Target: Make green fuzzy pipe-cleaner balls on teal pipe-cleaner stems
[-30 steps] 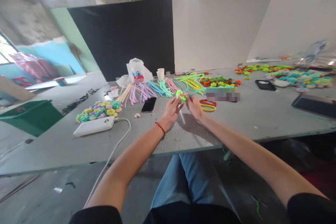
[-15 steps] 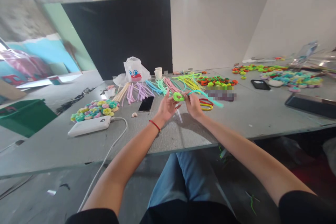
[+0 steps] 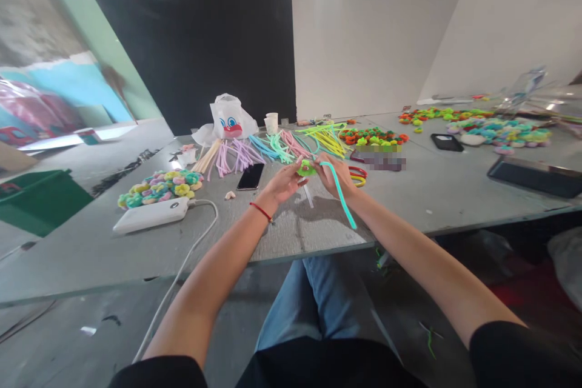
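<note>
The left hand (image 3: 284,183) was half closed, its fingers curled against a lime-green pipe-cleaner coil (image 3: 307,168). The right hand (image 3: 335,174) was pinched on the other side of the coil, with a teal pipe cleaner (image 3: 346,213) gripped between its fingers. The teal length was held with its long axis slanting down from the coil toward the person, just beside the right wrist, so the right hand was the nearer; the left hand was kept beyond its upper end. A thin white stick (image 3: 308,196) was seen projecting below the coil. Bunched pipe cleaners (image 3: 245,154) were laid out beyond the hands on the grey counter (image 3: 318,233). A smartphone (image 3: 250,176) was placed to the left, red and yellow rings (image 3: 359,177) just right, and multicoloured pom-poms (image 3: 157,188) further left beside a white power bank (image 3: 150,215).
</note>
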`<state>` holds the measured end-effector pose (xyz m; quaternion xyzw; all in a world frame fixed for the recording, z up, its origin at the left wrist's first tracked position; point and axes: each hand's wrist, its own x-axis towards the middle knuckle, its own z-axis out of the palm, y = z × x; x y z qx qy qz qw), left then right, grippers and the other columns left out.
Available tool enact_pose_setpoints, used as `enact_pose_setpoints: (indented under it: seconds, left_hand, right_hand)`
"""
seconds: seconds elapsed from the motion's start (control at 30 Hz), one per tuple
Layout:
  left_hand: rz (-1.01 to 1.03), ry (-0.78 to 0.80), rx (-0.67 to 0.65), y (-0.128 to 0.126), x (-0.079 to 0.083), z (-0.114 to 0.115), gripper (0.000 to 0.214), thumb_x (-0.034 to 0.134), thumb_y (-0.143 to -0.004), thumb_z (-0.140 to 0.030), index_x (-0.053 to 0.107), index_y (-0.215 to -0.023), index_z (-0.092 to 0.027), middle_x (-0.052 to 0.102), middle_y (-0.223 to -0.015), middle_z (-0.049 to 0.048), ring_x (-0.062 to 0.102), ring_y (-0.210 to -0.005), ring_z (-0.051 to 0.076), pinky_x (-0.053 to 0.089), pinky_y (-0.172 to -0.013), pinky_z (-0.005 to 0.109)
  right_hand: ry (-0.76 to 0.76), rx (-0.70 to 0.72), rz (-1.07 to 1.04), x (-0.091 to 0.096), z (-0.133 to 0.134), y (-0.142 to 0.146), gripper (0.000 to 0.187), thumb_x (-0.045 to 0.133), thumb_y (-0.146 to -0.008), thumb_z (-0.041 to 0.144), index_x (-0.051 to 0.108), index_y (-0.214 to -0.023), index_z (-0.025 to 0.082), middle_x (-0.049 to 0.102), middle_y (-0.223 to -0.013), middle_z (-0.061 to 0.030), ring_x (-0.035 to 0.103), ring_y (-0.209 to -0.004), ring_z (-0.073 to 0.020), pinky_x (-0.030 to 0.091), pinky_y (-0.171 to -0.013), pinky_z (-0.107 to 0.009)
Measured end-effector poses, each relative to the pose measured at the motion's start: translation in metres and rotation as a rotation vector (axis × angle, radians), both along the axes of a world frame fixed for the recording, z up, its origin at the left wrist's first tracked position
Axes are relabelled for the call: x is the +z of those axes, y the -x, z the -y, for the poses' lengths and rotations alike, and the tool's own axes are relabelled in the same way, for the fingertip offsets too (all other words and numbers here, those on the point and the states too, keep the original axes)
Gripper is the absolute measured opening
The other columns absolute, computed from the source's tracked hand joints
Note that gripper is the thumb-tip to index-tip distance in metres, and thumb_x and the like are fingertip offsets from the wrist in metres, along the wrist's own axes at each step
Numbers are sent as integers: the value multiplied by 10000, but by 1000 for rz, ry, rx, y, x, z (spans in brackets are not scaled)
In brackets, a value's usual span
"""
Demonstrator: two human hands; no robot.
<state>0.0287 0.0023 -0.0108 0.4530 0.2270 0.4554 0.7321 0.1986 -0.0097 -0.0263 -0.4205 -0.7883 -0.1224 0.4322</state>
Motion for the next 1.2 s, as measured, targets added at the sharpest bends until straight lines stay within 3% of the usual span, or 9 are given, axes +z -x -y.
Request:
enact_pose_setpoints:
  seconds: [0.17,0.43,0.6,0.77,0.9,1.0,1.2]
  left_hand:
    - [23,97,10,-4,1,0,235,664,-802,-339,566,-700,-151,587,-636,-29,572,-599,76,465,-636,229]
    - [-41,188,30,-4,3,3,197,631,-816,-251,552,-665,-153,547,-547,-45,548,-520,76,493,-627,260]
    - [-117,189,21,-4,2,0,265,640,-813,-337,543,-645,-156,515,-533,-43,511,-473,74,504,-614,269]
    - [-197,45,99,-2,0,-2,273,700,-753,-410,569,-739,-171,610,-720,6,570,-610,102,500,-646,272]
    - [-214,-118,26,1,-2,-1,306,737,-701,-427,590,-794,-176,621,-850,33,597,-770,137,511,-749,320]
    - [-275,-211,-43,1,-4,-1,328,780,-649,-382,561,-764,-167,610,-817,16,611,-799,137,511,-791,328]
    - [-311,-425,68,2,-2,-1,399,829,-579,-310,511,-772,-166,626,-740,-9,615,-672,118,526,-660,277]
  right_hand:
    - [-84,2,97,1,2,1,360,277,-997,357,564,-872,180,604,-825,-71,536,-694,-188,310,-573,-279]
    - [-34,13,145,1,6,5,448,197,-1004,379,574,-887,168,603,-847,-100,558,-726,-199,336,-601,-288]
    - [17,5,150,-1,3,2,440,193,-1004,379,562,-870,181,605,-851,-85,544,-728,-198,316,-592,-294]
    - [81,-2,113,-2,-2,1,381,242,-999,385,543,-872,188,607,-872,-68,555,-743,-194,303,-575,-281]
    - [139,30,88,-5,-7,1,313,320,-973,397,530,-864,192,612,-846,-62,548,-704,-195,308,-556,-276]
    - [177,86,70,-8,-8,3,251,354,-949,349,534,-868,194,621,-833,-59,551,-690,-193,357,-584,-279]
    - [185,144,-18,-11,-8,8,205,336,-936,279,514,-894,186,627,-892,-72,581,-825,-191,438,-747,-297]
